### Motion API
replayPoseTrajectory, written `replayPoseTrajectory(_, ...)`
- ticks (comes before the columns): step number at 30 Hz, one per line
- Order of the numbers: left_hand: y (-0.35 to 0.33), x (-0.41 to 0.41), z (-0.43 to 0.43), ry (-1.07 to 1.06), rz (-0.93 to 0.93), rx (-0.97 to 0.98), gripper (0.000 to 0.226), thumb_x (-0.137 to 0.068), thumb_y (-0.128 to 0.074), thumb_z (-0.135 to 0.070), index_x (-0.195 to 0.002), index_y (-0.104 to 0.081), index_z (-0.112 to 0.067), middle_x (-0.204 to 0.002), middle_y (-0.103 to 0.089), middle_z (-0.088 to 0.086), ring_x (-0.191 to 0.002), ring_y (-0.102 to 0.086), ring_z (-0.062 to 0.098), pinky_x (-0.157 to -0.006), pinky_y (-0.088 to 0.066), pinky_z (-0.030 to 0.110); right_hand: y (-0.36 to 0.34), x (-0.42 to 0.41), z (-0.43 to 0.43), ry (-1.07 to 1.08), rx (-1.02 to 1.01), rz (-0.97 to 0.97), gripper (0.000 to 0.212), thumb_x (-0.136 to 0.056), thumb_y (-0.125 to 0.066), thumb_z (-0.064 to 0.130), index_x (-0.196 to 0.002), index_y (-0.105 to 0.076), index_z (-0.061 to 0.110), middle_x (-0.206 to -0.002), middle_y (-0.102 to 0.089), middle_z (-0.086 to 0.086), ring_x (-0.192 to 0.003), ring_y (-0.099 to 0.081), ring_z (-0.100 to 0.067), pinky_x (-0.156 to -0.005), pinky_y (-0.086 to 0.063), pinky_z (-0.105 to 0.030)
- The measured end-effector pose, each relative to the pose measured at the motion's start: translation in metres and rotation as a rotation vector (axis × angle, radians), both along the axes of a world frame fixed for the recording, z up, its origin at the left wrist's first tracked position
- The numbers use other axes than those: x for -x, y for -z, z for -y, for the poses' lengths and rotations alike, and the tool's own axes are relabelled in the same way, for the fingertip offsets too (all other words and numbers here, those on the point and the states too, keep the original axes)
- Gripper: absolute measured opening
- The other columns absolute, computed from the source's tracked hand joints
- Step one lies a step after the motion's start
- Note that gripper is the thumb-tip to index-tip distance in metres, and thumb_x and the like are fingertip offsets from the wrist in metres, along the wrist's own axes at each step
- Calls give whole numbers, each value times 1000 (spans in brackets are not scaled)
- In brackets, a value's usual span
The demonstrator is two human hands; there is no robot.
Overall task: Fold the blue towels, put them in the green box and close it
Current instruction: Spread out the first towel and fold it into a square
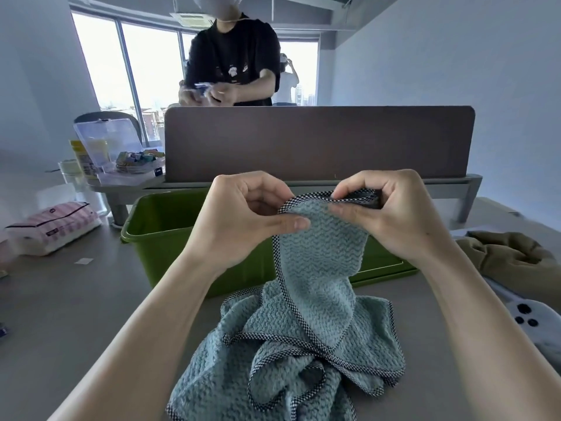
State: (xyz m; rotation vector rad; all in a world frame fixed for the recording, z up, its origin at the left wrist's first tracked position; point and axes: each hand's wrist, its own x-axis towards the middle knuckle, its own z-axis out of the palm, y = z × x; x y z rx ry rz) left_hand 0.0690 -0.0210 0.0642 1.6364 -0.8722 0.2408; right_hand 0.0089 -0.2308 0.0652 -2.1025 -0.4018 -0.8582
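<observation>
Head view, the only one going: both hands are up over the middle of the grey table point(76, 299), working on the blue towel point(318, 268). The left hand point(252, 208) has its fingers curled in and its thumb pressed on the towel's top edge, pinching the checkered hem. The right hand point(391, 214) is curled round the same hem a bit further along, so it's gripping too. The two hands sit close together, with a short stretch of hem between them.

The towel hangs from that pinch in a narrow drape, and the rest is bunched in a rumpled heap on the table toward the near edge. Can't tell whether that heap is one towel or more.

The green box point(164, 220) sits right behind the towel, lid off. From here I only see bare green inside. A flat green panel point(382, 265) lies low against the box's right side, partly hidden by the drape.

Along the far edge there's a brown divider point(318, 144), and a person in a black shirt point(233, 56) stands behind it. Far left corner: a clear case point(121, 153) with coloured clips. By the left edge is a pink striped pack point(54, 226). By the right edge there's an olive cloth point(510, 250), with a white thing with dark dots point(531, 323) nearer me.
</observation>
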Motion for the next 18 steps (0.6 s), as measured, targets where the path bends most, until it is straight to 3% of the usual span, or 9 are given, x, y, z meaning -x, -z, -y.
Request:
replayPoseTrajectory(4, 1, -1, 1, 25, 34, -3, 46, -55, -92, -15, -81, -55, -7, -72, -73, 4, -59, -65, 19, -56, -55, 35, -4, 7, -8, -21, 165, -18, 27, -73, -77, 44, -89, -77, 22, -85, -75, 11, -80, -71, -5, -72, -52, -19)
replayPoseTrajectory(7, 1, 0, 2, 44, 26, 33, 44, -56, -90, -18, -81, -57, -5, -76, -73, 10, -63, -65, 34, -63, -57, 44, -4, 4, -8, -4, 140, -1, 11, -77, -80, 33, -80, -76, 23, -78, -74, 10, -74, -70, -5, -67, -49, -17)
replayPoseTrajectory(11, 3, -1, 4, 114, -53, 79, 29, -64, -83, -20, -85, -66, -10, -72, -71, 0, -70, -68, 17, -72, -57, 31, -3, 3, -3, 29, 92, -7, 5, -78, -82, 22, -79, -77, 22, -76, -74, 10, -73, -69, -2, -67, -47, -14)
replayPoseTrajectory(14, 3, 0, 4, 104, -57, 102, 33, -60, -84, -18, -87, -69, -9, -74, -74, 2, -74, -73, 22, -74, -61, 34, -6, 6, -4, 64, 120, -9, 12, -77, -82, 31, -83, -76, 22, -81, -74, 13, -78, -69, -1, -71, -50, -19)
replayPoseTrajectory(18, 4, 5, 8, 56, -5, 78, 38, -62, -87, -3, -93, -66, -3, -77, -77, 5, -73, -76, 23, -69, -62, 32, -8, 11, -15, 50, 150, 6, 38, -70, -80, 52, -99, -70, 30, -91, -74, 15, -91, -70, -3, -86, -55, -31)
